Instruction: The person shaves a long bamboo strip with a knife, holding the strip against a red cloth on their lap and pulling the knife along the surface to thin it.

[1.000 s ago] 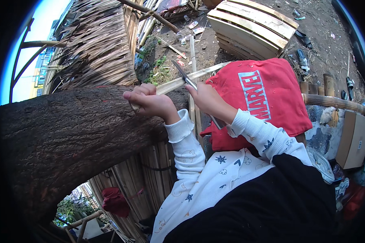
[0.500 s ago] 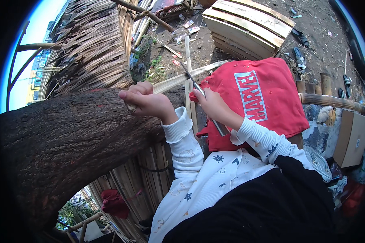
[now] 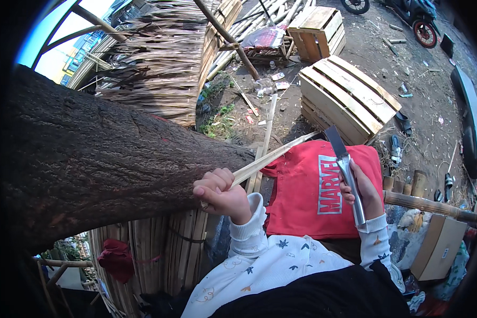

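Note:
My left hand (image 3: 225,195) is closed in a fist around one end of a pale bamboo strip (image 3: 273,157). The strip slants up and right, its far end above the top edge of a red cloth (image 3: 297,196) spread over my lap. Over the cloth's right side, my right hand (image 3: 368,191) is wrapped round the silver metal handle of a knife (image 3: 336,143). Its dark flat blade points up and slightly left, apart from the strip. Another pale strip (image 3: 270,119) extends away behind the held one, its lower part passing beneath it.
A thick tree trunk (image 3: 116,153) fills the left, beside thatched panels (image 3: 153,63). Wooden crates (image 3: 350,95) stand ahead on littered ground. Bundled slats (image 3: 148,254) with a dark red cloth (image 3: 116,259) are at lower left. A cardboard box (image 3: 437,246) stands at right, near a bamboo pole (image 3: 434,205).
My right hand has moved right with the knife, away from the strip, and the blade now points more upward. The strip stays in my left fist. The view has tilted up, showing more ground ahead.

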Demonstrator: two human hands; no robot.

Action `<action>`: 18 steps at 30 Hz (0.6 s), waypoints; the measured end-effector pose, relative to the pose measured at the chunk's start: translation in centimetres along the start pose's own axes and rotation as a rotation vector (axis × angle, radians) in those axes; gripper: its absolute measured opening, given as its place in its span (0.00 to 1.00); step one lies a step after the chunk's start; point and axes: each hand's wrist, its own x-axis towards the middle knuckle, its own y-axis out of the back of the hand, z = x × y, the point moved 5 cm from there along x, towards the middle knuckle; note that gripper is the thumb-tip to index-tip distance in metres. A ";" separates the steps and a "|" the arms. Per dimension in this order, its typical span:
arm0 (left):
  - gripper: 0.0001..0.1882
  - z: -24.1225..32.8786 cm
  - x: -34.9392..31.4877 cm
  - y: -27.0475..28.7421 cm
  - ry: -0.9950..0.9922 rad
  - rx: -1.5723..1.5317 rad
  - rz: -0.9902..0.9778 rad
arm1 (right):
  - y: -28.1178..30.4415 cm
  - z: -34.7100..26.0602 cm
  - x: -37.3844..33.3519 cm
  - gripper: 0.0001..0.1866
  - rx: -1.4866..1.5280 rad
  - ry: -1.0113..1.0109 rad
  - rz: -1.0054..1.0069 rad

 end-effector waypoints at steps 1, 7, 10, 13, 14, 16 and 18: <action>0.23 1.1 0.6 0.0 -0.056 -0.025 -0.025 | 1.2 0.1 -0.8 0.29 0.114 -0.002 -0.069; 0.24 6.8 4.0 3.5 -0.137 0.074 0.162 | 6.5 0.2 0.5 0.28 0.593 0.178 -0.464; 0.25 10.0 5.3 5.9 -0.220 0.130 0.229 | 7.3 0.0 1.2 0.28 0.745 0.259 -0.441; 0.25 11.6 6.0 7.3 -0.253 0.127 0.222 | 6.7 -1.0 1.1 0.27 0.658 0.348 -0.477; 0.25 12.2 5.9 7.9 -0.279 0.132 0.248 | 6.4 -1.0 1.0 0.26 0.597 0.363 -0.470; 0.25 13.1 5.6 8.4 -0.297 0.102 0.268 | 5.9 -0.6 0.9 0.25 0.477 0.402 -0.329; 0.25 13.9 5.2 9.3 -0.312 0.114 0.248 | 4.8 -0.1 0.7 0.19 0.179 0.476 -0.036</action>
